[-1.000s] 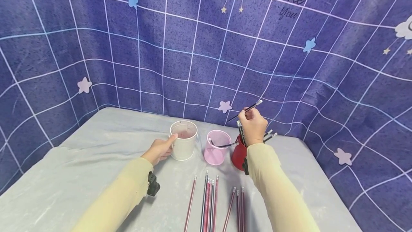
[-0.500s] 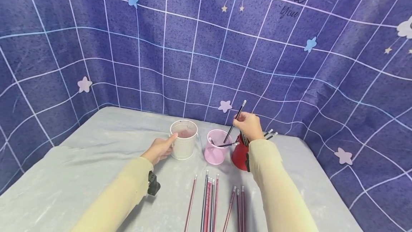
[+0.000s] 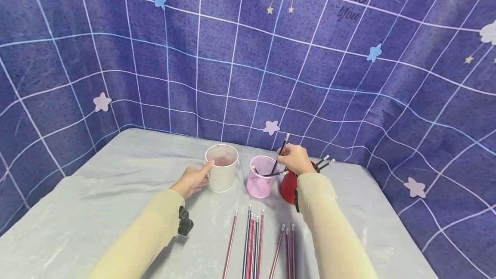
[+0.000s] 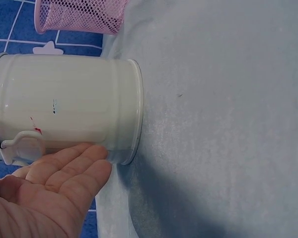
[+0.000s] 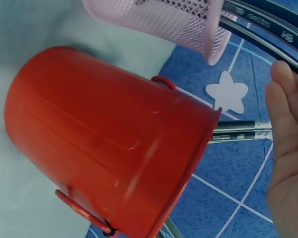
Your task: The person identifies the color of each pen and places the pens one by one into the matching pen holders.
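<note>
My left hand holds the white metal bucket at its left side, thumb at the rim. In the left wrist view the fingers lie along the bucket's wall below its handle. My right hand pinches a black pencil, eraser end up, its lower end inside the pink mesh cup. Another black pencil leans across that cup's rim. Below the right hand stands the red bucket, partly covered by the wrist in the head view, with black pencils sticking out.
Several red and black pencils lie on the grey cloth in front of the containers. A second small group of dark red pencils lies to their right. A blue grid-patterned curtain rises behind the table.
My right hand has turned the pencil from slanted to nearly upright, brought it left over the pink cup and lowered its end inside. The left hand stays at the white bucket.
</note>
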Tool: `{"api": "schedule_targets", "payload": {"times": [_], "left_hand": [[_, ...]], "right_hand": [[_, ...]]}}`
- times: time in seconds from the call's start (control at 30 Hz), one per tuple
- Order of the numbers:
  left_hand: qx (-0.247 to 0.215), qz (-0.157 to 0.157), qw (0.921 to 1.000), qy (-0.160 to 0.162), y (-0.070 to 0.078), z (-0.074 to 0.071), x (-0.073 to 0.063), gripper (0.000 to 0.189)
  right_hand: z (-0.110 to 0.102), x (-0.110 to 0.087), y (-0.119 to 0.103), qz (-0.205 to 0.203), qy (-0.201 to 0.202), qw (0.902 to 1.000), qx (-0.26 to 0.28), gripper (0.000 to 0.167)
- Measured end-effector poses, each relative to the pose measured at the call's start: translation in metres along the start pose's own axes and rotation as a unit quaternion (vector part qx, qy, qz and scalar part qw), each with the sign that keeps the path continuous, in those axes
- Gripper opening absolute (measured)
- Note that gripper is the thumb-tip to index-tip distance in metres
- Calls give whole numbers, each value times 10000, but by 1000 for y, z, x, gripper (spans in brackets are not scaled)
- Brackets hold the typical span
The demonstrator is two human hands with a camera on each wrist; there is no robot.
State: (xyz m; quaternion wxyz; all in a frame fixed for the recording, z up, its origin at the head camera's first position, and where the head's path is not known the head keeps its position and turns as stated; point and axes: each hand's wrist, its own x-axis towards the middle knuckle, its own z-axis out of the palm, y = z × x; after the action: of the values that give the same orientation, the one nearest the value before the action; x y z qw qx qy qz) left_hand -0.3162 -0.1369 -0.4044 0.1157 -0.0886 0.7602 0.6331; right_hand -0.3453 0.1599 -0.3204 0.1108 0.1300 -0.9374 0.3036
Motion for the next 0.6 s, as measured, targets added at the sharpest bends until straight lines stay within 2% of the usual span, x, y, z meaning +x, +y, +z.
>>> {"api": "schedule_targets", "payload": {"times": [0.17, 0.4, 0.6], "left_hand": [[24, -3, 10000, -11, -1, 0, 0, 81], [19, 37, 10000, -45, 0, 0, 0, 82], [68, 11, 10000, -34, -1, -1, 0, 82]], "right_hand": [[3, -2, 6, -132, -112, 9998, -41, 11], [4, -4, 11, 123, -77, 9998, 140, 11], [1, -4, 13, 148, -84, 9997, 172, 15]]}}
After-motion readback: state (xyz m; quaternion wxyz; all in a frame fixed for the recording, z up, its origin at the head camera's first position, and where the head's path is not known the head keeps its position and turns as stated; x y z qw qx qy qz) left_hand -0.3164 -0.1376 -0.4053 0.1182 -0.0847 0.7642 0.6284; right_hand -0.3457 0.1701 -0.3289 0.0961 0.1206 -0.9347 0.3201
